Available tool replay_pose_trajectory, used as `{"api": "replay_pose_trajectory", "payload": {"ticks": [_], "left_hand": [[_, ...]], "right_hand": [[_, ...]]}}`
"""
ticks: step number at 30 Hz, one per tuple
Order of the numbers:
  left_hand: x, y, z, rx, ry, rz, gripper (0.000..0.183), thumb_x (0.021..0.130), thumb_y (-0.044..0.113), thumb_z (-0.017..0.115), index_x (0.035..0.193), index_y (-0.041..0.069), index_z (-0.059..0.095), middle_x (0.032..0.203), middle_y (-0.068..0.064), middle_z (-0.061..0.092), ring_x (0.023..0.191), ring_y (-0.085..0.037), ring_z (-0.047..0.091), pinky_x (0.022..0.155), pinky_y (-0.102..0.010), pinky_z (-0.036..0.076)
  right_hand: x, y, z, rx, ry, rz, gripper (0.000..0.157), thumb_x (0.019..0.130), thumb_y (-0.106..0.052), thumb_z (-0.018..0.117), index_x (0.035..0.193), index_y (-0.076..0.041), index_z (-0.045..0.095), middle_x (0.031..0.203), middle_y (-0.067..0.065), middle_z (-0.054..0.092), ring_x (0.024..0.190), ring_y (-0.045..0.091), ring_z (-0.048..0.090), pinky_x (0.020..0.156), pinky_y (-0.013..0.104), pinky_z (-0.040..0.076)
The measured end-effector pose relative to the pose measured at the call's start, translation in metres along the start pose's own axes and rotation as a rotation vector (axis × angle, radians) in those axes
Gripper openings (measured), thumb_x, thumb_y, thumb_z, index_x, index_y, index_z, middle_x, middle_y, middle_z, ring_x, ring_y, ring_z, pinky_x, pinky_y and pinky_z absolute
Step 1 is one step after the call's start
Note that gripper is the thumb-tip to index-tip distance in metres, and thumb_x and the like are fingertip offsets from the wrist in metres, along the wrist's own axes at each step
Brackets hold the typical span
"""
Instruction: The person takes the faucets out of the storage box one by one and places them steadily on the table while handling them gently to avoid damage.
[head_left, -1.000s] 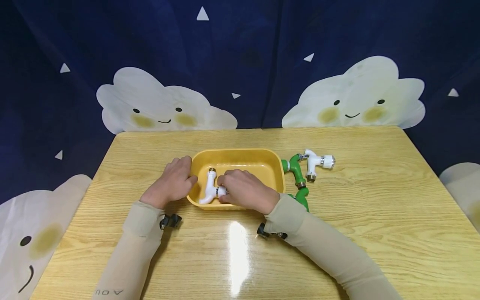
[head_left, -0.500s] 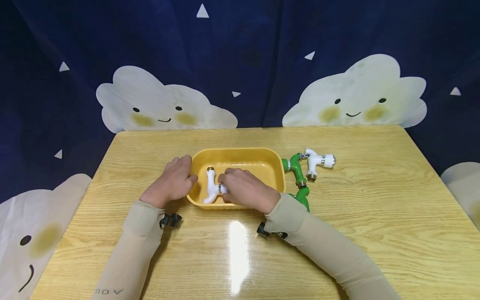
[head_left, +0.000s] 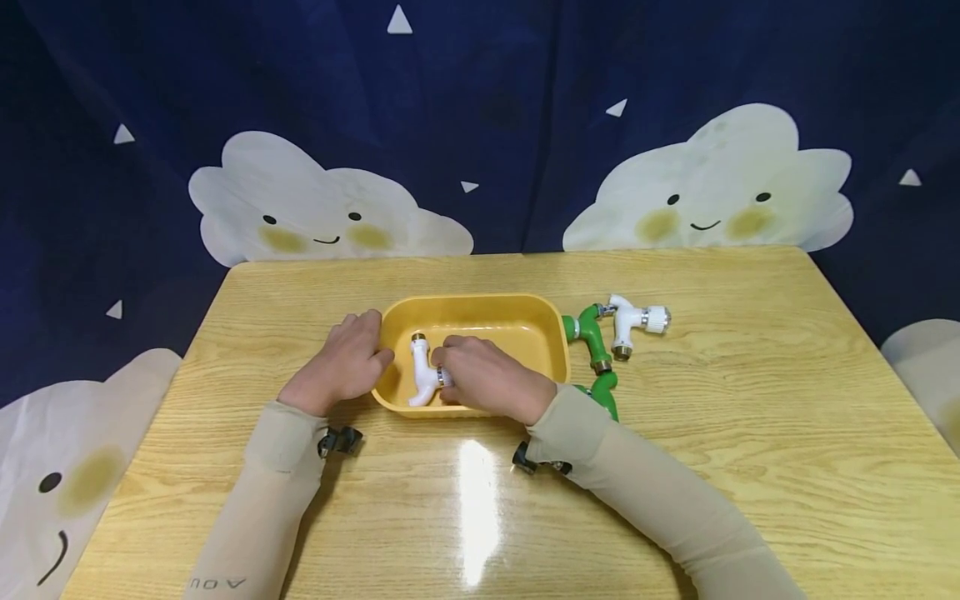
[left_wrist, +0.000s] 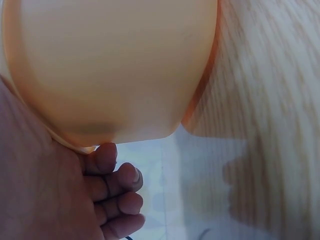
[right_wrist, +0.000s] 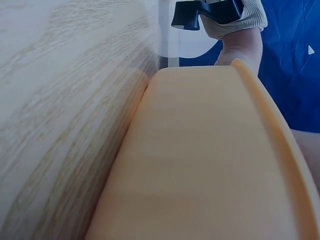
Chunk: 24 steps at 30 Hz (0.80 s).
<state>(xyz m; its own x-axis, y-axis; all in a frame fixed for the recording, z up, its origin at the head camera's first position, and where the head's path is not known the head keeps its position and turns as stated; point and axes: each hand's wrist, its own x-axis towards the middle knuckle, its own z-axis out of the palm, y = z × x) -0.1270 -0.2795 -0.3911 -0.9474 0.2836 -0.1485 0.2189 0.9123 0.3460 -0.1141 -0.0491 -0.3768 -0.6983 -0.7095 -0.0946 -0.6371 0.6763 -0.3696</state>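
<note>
In the head view a yellow basin [head_left: 468, 310] stands on the table. My left hand [head_left: 339, 365] holds its left end, the thumb over the rim and the fingers outside; the left wrist view shows those fingers [left_wrist: 131, 202] curled below the basin's edge. Inside the basin, my right hand [head_left: 491, 379] grips the ribbed handle of a white faucet [head_left: 423, 373], covering most of that handle. The faucet's brass threaded end points to the far side, its spout toward the near wall. The right wrist view shows mostly the basin's outer wall [right_wrist: 190, 150], with the right fingers hardly visible.
Against the basin's right side lie a green faucet [head_left: 591, 340] and, nearer, another green faucet [head_left: 604, 392], partly hidden by the right sleeve. A second white faucet [head_left: 624, 323] lies just right of them. A dark blue cloud-print curtain [head_left: 517, 125] hangs behind the wooden table [head_left: 750, 375].
Within the right hand's grip the white faucet has turned a little, its spout end shifting right and its threaded end slightly left. Both hands have stayed nearly in place.
</note>
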Motion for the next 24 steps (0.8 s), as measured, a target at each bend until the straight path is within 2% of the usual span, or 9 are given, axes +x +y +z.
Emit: {"api": "replay_pose_trajectory", "payload": {"ticks": [7,18,24], "left_hand": [[-0.0010,-0.0004,-0.0005,-0.015,0.006,0.004,0.017,0.095,0.020,0.050,0.099,0.004,0.047,0.086,-0.010,0.045,0.089,-0.031,0.042,0.079,-0.036,0.030],[0.0005,0.0005,0.0006,-0.010,-0.002,0.009,0.017,0.095,0.020,0.050,0.099,0.004,0.047,0.086,-0.011,0.047,0.089,-0.031,0.043,0.079,-0.037,0.031],[0.0011,-0.0012,0.0008,-0.001,-0.003,0.006,0.017,0.096,0.021,0.049,0.099,0.004,0.046,0.087,-0.011,0.048,0.089,-0.031,0.043,0.079,-0.037,0.031]], "right_hand": [[0.0015,-0.0005,0.0003,0.027,0.004,-0.031,0.020,0.090,-0.019,0.081,0.105,-0.011,0.072,0.091,0.001,0.063,0.078,0.014,0.055,0.067,0.025,0.045],[0.0004,0.0009,0.0012,0.027,0.021,-0.035,0.007,0.092,-0.011,0.076,0.096,-0.010,0.070,0.084,0.001,0.060,0.074,0.014,0.051,0.064,0.023,0.039],[0.0006,0.0009,0.0007,0.020,0.005,-0.010,0.011,0.088,-0.007,0.077,0.095,-0.012,0.069,0.084,0.001,0.059,0.073,0.013,0.051,0.063,0.024,0.039]]}}
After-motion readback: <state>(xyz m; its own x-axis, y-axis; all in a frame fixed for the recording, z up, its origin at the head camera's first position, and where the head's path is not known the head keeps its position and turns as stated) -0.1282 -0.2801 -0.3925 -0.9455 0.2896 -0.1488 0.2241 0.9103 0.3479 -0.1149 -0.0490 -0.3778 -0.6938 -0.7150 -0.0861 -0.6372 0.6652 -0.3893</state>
